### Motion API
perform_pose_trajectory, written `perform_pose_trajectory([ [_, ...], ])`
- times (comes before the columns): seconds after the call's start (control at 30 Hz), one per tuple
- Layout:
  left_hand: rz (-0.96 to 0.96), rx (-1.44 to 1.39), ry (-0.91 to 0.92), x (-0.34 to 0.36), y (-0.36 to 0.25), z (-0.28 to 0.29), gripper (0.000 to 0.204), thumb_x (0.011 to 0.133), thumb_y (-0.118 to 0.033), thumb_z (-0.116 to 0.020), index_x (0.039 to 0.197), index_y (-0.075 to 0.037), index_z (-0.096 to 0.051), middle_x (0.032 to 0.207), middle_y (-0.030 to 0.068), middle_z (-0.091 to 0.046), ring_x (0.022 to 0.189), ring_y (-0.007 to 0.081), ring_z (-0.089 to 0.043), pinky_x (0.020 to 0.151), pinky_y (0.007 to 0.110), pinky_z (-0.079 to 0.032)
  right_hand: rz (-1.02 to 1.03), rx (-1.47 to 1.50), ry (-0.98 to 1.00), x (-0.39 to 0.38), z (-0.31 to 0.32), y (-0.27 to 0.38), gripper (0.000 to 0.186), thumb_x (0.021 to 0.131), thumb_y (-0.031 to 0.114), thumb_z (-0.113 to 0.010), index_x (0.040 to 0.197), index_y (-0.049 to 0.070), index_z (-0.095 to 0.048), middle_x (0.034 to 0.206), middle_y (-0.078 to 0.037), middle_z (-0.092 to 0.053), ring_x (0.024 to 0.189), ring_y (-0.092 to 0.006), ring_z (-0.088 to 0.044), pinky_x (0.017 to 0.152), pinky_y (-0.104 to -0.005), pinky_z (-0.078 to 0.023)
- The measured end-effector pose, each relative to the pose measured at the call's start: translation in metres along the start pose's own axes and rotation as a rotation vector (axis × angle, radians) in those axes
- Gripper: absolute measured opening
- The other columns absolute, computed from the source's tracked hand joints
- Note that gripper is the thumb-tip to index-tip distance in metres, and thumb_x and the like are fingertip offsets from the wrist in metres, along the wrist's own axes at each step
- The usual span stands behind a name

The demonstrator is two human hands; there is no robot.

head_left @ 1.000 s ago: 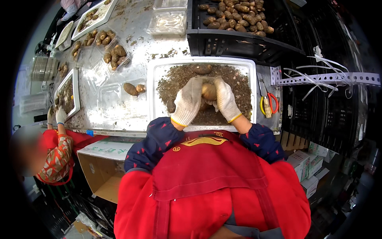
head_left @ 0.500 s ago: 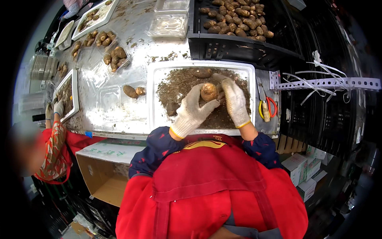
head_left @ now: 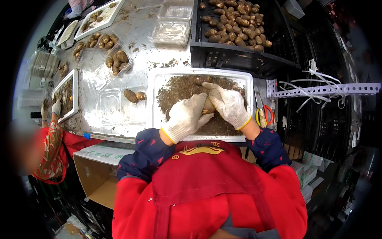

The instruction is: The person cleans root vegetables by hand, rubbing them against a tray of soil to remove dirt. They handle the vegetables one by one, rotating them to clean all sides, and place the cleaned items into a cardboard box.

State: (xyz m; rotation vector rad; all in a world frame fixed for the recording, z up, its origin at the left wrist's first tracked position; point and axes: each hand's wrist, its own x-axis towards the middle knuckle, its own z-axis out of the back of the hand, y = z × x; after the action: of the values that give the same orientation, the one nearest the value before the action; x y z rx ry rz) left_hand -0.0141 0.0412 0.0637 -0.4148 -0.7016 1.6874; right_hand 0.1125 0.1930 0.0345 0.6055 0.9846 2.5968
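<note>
A brown taro (head_left: pixel 208 106) is between my two gloved hands, over a white tray (head_left: pixel 151 109) with dark soil and peel crumbs in it. My left hand (head_left: pixel 186 115) wraps the taro from the left, its thumb below. From the right, the fingers of my right hand (head_left: pixel 230 105) close against the same taro. Both white gloves cover much of it. A second taro (head_left: pixel 201 80) lies on the soil just beyond my hands, partly behind the right fingertips.
A black crate (head_left: pixel 242 51) heaped with taros stands beyond the tray. Scissors (head_left: pixel 268 114) with red and yellow handles lie to its right. Leftward are two loose taros (head_left: pixel 130 95), see-through plastic boxes (head_left: pixel 171 32) and a co-worker's gloved hand (head_left: pixel 56 107) at another tray.
My hands have drawn together around the taro, covering more of it. Its pale round end, which faced up before, is now mostly hidden. My view has shifted slightly.
</note>
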Motion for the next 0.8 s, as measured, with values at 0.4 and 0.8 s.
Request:
perform_pose_trajectory([
  [0.4,0.007,-0.232,0.015,0.001,0.013,-0.016,0.031,0.094,-0.037,-0.062,0.1,-0.007,-0.057,0.071,0.0049,-0.055,0.068,0.0203,-0.061,0.057,0.037,-0.047,0.013,0.08,-0.055,-0.019,-0.02,-0.022,0.035,0.098,0.031,-0.055,0.118,0.005,-0.066,0.083,-0.022,-0.068,0.082,-0.0429,-0.067,0.072,-0.0445,-0.054],
  [0.8,0.043,-0.652,0.322,-0.007,0.013,-0.005,0.038,0.089,-0.032,-0.067,0.106,0.001,-0.058,0.083,0.0111,-0.059,0.069,0.0294,-0.06,0.062,0.037,-0.049,0.217,0.182,-0.141,-0.012,0.0,0.007,0.041,0.085,0.012,-0.065,0.125,0.008,-0.064,0.076,-0.012,-0.07,0.064,-0.0307,-0.068,0.057,-0.0359,-0.054],
])
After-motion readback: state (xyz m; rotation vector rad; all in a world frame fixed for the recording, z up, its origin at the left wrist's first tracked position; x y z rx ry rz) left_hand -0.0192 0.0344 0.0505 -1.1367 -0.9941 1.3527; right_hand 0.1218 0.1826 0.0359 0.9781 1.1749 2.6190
